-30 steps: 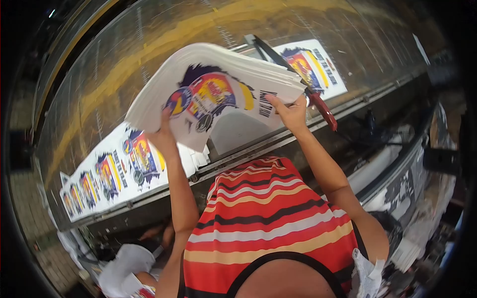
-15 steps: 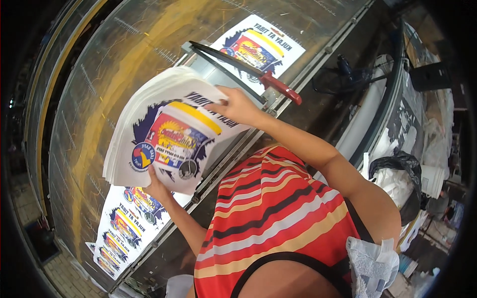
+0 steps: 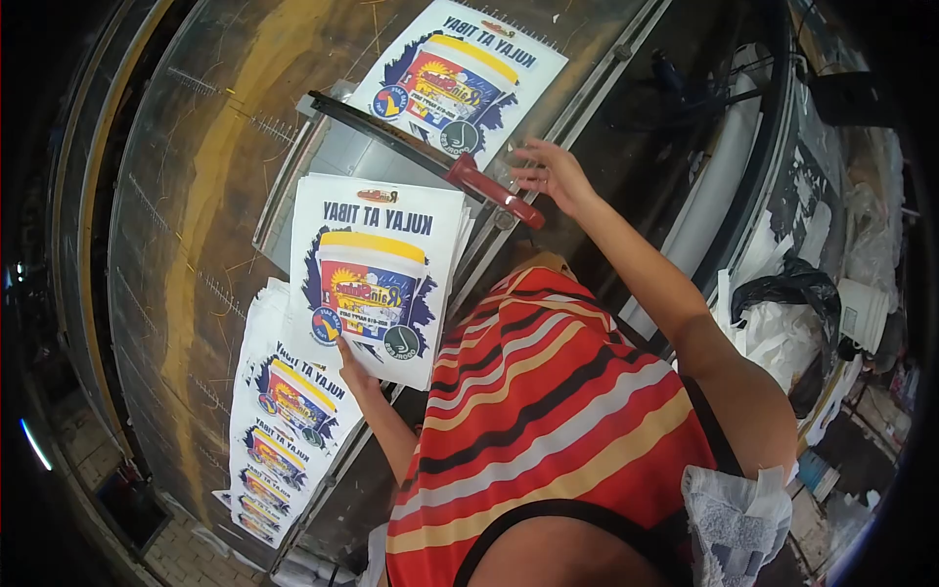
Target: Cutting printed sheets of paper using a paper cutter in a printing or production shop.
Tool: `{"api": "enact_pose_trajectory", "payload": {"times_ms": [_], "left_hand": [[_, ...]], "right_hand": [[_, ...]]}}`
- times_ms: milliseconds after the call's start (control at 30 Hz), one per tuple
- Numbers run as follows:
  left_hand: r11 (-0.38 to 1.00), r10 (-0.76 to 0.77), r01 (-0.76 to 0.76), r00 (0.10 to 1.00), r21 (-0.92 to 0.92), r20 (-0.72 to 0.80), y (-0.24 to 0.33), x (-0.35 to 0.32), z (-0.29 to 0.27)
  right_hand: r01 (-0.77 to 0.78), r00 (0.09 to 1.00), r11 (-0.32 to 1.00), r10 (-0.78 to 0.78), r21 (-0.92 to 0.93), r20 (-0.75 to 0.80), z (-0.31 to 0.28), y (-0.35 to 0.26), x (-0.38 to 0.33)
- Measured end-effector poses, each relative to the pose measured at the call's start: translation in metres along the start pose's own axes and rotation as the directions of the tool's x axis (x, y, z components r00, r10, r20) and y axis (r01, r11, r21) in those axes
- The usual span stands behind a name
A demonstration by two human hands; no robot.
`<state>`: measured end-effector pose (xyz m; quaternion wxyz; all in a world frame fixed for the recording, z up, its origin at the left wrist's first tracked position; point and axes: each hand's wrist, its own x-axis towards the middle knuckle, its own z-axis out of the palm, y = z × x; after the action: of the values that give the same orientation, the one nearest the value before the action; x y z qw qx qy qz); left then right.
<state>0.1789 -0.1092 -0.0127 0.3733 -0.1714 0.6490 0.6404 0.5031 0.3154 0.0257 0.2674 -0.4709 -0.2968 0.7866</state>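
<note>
My left hand (image 3: 356, 370) grips the lower left edge of a stack of printed sheets (image 3: 311, 220), thumb on top; its other fingers are hidden underneath. Each visible sheet is white with a paint-bucket picture in yellow, red and blue and dark mirrored lettering. The stack lies partly over the pale base of a guillotine paper cutter (image 3: 342, 161). Off to the right, my right hand (image 3: 558, 176) is open and holds nothing, fingers spread. It hovers beside the cutter's red handle (image 3: 494, 191), apart from it. The cutter's dark blade arm (image 3: 391, 134) lies slanted across the base.
Another printed sheet (image 3: 533, 64) lies beyond the blade arm. Overlapping prints (image 3: 252, 367) spread at lower left on the worn table (image 3: 210, 205). A metal rail (image 3: 577, 108) runs along the table's near edge. A black plastic bag (image 3: 792, 289) and white bucket (image 3: 861, 308) stand at right.
My right hand has let go of the sheets and moved right, past the cutter handle. The stack, bent and held by both hands before, now lies flatter and straighter in my left hand.
</note>
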Motion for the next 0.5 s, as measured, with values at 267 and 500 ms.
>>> {"api": "enact_pose_trajectory", "payload": {"times_ms": [267, 500], "left_hand": [[0.959, 0.039, -0.037, 0.999, -0.283, 0.001, 0.007, -0.024, 0.012], [0.97, 0.012, -0.032, 0.996, -0.242, -0.085, -0.003, -0.035, 0.01]], "right_hand": [[-0.091, 0.995, 0.973, 0.082, 0.213, 0.05, 0.003, -0.005, 0.061], [-0.191, 0.978, 0.96, 0.203, 0.205, -0.039, 0.004, -0.004, 0.096]]}}
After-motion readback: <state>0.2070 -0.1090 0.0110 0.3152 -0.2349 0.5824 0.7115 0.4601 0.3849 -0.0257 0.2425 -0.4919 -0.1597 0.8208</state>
